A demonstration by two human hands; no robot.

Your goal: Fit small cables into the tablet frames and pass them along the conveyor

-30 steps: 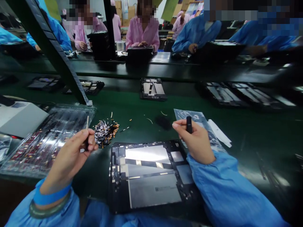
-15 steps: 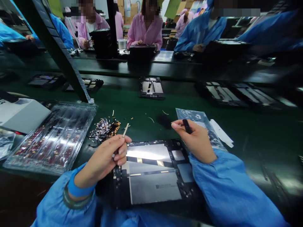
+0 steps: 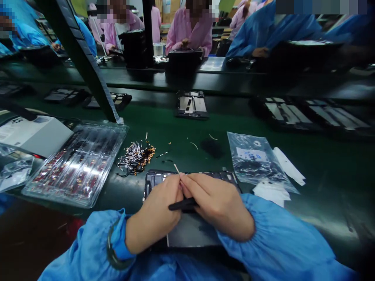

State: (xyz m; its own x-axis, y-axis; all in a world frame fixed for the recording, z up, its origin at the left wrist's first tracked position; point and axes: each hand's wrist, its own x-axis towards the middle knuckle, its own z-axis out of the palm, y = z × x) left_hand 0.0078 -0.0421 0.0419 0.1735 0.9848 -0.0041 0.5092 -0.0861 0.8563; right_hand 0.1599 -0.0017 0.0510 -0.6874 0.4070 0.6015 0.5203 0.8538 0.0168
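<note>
An opened tablet chassis (image 3: 187, 234) lies flat on the green belt right in front of me, mostly covered by my hands. My left hand (image 3: 155, 214) pinches a small flex part with a thin pale strip (image 3: 176, 168) sticking up. My right hand (image 3: 218, 205) holds a black tool (image 3: 183, 204) lying across both hands, its fingertips meeting the left fingertips over the chassis's upper edge. A pile of small flex parts (image 3: 135, 155) sits just beyond my left hand.
A clear plastic tray (image 3: 77, 166) of parts lies at left, grey sheets (image 3: 35, 134) beyond it. A clear bag (image 3: 253, 158) and white strips (image 3: 288, 166) lie at right. More tablet chassis (image 3: 191, 104) ride the belt farther off. A dark slanted post (image 3: 88, 66) stands at left. Several people work opposite.
Both hands have come together over the chassis. My left hand moved right from the pile with the flex part; my right hand left the bag area and came down left with the black tool.
</note>
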